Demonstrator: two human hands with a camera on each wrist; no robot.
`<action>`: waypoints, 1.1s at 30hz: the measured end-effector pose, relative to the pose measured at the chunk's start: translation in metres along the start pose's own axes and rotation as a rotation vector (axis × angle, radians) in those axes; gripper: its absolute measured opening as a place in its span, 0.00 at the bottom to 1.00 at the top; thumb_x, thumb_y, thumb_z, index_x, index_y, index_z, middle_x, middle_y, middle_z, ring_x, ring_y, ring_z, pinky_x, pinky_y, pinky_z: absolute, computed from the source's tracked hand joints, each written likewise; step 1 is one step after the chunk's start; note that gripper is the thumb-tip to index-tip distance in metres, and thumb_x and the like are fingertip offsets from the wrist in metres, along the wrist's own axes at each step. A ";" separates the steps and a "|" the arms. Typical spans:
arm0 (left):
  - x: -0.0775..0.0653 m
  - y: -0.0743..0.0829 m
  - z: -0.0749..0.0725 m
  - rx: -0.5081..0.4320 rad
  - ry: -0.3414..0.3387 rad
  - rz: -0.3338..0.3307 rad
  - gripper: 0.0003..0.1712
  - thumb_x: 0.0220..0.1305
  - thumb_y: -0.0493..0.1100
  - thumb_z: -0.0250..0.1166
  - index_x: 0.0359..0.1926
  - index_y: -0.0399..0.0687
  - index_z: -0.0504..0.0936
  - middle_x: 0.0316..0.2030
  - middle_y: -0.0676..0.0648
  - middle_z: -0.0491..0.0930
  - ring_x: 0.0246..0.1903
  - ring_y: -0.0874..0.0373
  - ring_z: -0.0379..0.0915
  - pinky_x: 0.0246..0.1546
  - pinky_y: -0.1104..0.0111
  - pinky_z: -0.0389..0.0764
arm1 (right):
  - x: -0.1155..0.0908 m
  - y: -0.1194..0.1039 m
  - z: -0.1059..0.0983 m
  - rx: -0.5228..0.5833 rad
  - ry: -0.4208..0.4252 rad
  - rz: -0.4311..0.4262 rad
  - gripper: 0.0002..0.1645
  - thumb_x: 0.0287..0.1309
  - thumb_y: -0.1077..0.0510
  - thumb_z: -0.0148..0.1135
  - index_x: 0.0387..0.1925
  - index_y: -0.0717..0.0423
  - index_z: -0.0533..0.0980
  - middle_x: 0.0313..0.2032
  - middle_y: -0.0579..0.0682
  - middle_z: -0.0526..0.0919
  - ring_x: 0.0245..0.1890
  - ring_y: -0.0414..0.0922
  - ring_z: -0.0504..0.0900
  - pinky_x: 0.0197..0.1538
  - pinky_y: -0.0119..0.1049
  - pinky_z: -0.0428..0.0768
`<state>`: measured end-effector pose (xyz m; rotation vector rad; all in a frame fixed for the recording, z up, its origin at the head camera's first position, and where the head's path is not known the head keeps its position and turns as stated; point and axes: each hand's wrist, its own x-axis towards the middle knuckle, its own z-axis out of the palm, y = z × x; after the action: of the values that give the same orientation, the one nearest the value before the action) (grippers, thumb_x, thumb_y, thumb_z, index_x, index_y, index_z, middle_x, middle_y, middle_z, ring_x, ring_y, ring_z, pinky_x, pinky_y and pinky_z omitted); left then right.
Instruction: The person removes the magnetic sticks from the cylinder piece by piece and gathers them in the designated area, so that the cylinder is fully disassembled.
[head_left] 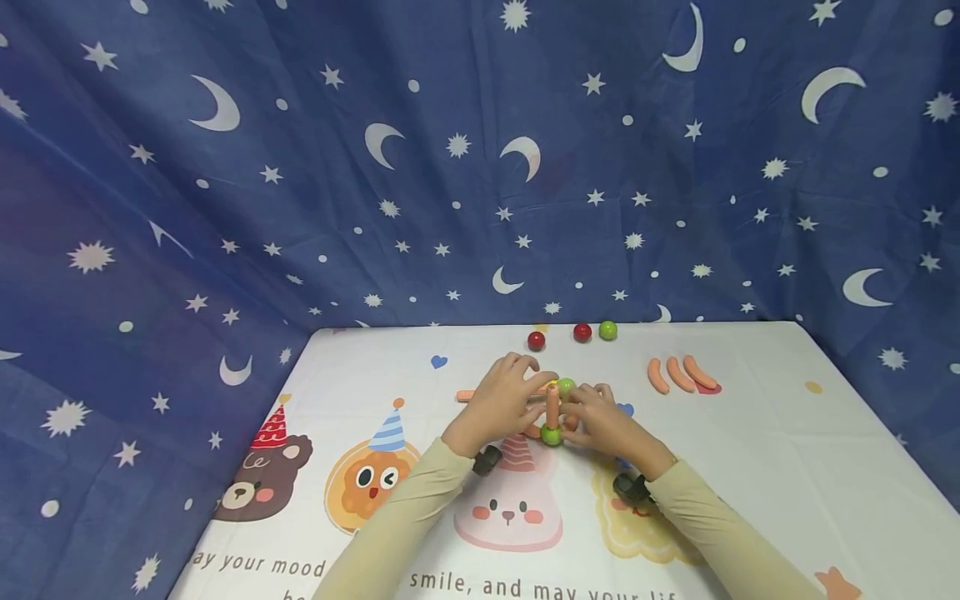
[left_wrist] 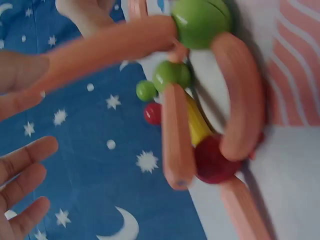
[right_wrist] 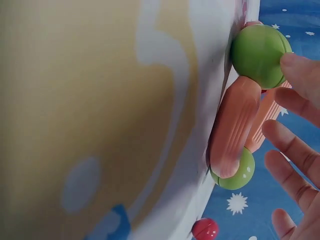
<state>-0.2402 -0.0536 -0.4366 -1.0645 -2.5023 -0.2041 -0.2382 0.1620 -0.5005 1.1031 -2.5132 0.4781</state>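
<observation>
My left hand [head_left: 504, 396] pinches the upper end of an orange toy rod [left_wrist: 110, 44] between thumb and forefinger. This rod stands upright on a green ball [head_left: 551, 436], and the other left fingers spread apart. Beside that ball, my right hand [head_left: 606, 423] holds it with thumb and forefinger at its side, the remaining fingers loose. Curved orange rods [left_wrist: 242, 95] join the ball to a frame lying on the cloth. Within the frame are a dark red ball [left_wrist: 215, 159], a yellow rod [left_wrist: 197, 120] and a second green ball [right_wrist: 235, 169].
Toward the back edge sit two red balls [head_left: 536, 340] and a loose green ball [head_left: 608, 331]. Several curved orange rods [head_left: 681, 374] lie to the right. A printed white cloth [head_left: 765, 467] covers the table, with a blue starry curtain [head_left: 450, 167] behind.
</observation>
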 end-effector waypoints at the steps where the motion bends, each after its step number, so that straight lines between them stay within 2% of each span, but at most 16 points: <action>1: 0.002 0.002 0.000 0.016 0.005 0.021 0.19 0.57 0.49 0.65 0.51 0.61 0.77 0.47 0.49 0.75 0.47 0.56 0.68 0.53 0.64 0.70 | 0.000 0.000 0.000 -0.001 0.000 -0.003 0.15 0.39 0.50 0.75 0.32 0.48 0.81 0.34 0.45 0.78 0.37 0.42 0.72 0.45 0.47 0.64; 4: 0.004 0.005 0.001 0.039 0.009 0.044 0.12 0.60 0.50 0.63 0.46 0.61 0.80 0.46 0.50 0.75 0.48 0.57 0.68 0.55 0.65 0.69 | 0.000 -0.002 0.001 0.007 -0.007 -0.007 0.15 0.39 0.50 0.75 0.32 0.48 0.81 0.34 0.45 0.78 0.37 0.42 0.71 0.44 0.46 0.63; 8: 0.000 0.001 0.002 0.029 0.016 0.036 0.09 0.61 0.51 0.62 0.42 0.59 0.81 0.44 0.51 0.76 0.46 0.57 0.69 0.55 0.65 0.70 | 0.000 -0.004 0.001 0.009 -0.038 0.003 0.16 0.39 0.50 0.76 0.33 0.47 0.82 0.35 0.45 0.78 0.38 0.42 0.72 0.44 0.46 0.62; 11: -0.008 -0.007 0.000 0.021 0.015 0.021 0.09 0.59 0.52 0.64 0.39 0.58 0.82 0.43 0.51 0.76 0.45 0.57 0.69 0.54 0.64 0.70 | 0.001 -0.005 0.000 0.011 -0.059 0.014 0.16 0.40 0.51 0.75 0.35 0.47 0.82 0.36 0.44 0.79 0.39 0.42 0.72 0.45 0.45 0.62; 16: -0.026 -0.021 -0.002 0.040 -0.030 -0.023 0.10 0.56 0.52 0.67 0.37 0.58 0.82 0.41 0.52 0.76 0.45 0.57 0.69 0.56 0.63 0.69 | 0.002 -0.006 -0.002 0.035 -0.079 0.036 0.16 0.41 0.50 0.75 0.36 0.47 0.83 0.36 0.44 0.79 0.39 0.42 0.72 0.45 0.43 0.61; 23: -0.046 -0.032 0.007 0.060 -0.097 -0.056 0.10 0.55 0.51 0.68 0.38 0.56 0.83 0.38 0.52 0.77 0.41 0.58 0.68 0.55 0.63 0.69 | 0.003 -0.007 -0.002 0.047 -0.106 0.052 0.19 0.40 0.50 0.75 0.38 0.48 0.83 0.37 0.45 0.79 0.41 0.43 0.73 0.47 0.46 0.61; 27: -0.050 -0.031 0.013 0.087 -0.102 -0.045 0.12 0.54 0.51 0.69 0.38 0.55 0.83 0.38 0.53 0.77 0.41 0.59 0.68 0.54 0.65 0.69 | 0.004 -0.007 -0.001 0.075 -0.128 0.039 0.22 0.39 0.50 0.75 0.40 0.49 0.82 0.39 0.45 0.80 0.44 0.45 0.73 0.49 0.47 0.61; 33: -0.049 -0.028 0.017 0.113 -0.060 -0.002 0.14 0.52 0.52 0.70 0.39 0.54 0.83 0.37 0.55 0.78 0.42 0.60 0.69 0.55 0.66 0.68 | 0.007 -0.008 0.002 0.070 -0.106 -0.019 0.21 0.37 0.50 0.76 0.38 0.47 0.82 0.38 0.43 0.80 0.44 0.44 0.72 0.47 0.46 0.61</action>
<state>-0.2351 -0.0999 -0.4721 -1.0371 -2.5348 -0.0317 -0.2369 0.1521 -0.4977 1.2069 -2.5919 0.5191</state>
